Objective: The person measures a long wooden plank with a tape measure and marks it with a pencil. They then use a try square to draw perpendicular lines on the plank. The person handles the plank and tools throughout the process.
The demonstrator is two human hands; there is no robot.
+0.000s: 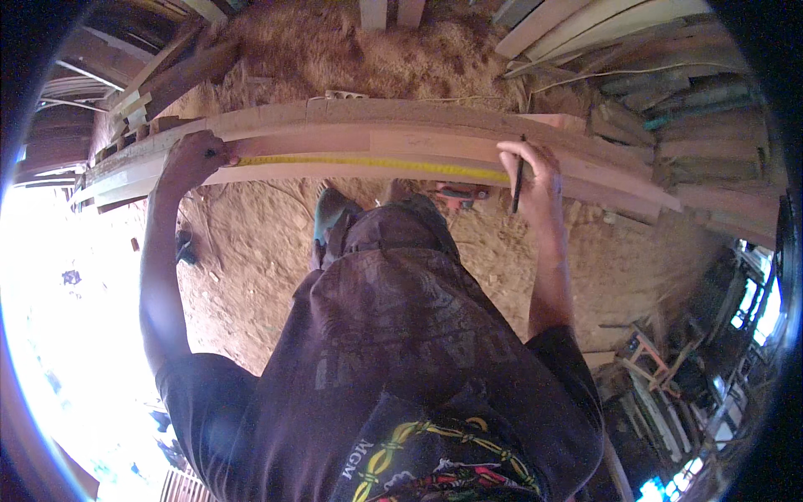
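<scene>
A yellow tape measure (360, 161) is stretched along a long pale wooden board (418, 171) in front of me. My left hand (197, 161) is closed on the tape at its left end, resting on the wood. At the other end, my right hand (537, 167) grips a slim dark pencil (517, 186) that points down past the board's near edge. The right fingertips are beside the tape's right end; whether they also pinch it cannot be made out. More planks lie alongside, under a rougher beam (385, 111) at the far side.
Sawdust covers the ground (259, 226). A red tool (460, 196) lies just beyond my feet, under the board's near edge. Timber stacks (661, 50) stand at far right, with more planks (159, 75) at far left. A wooden frame (652, 360) and scrap lie at lower right.
</scene>
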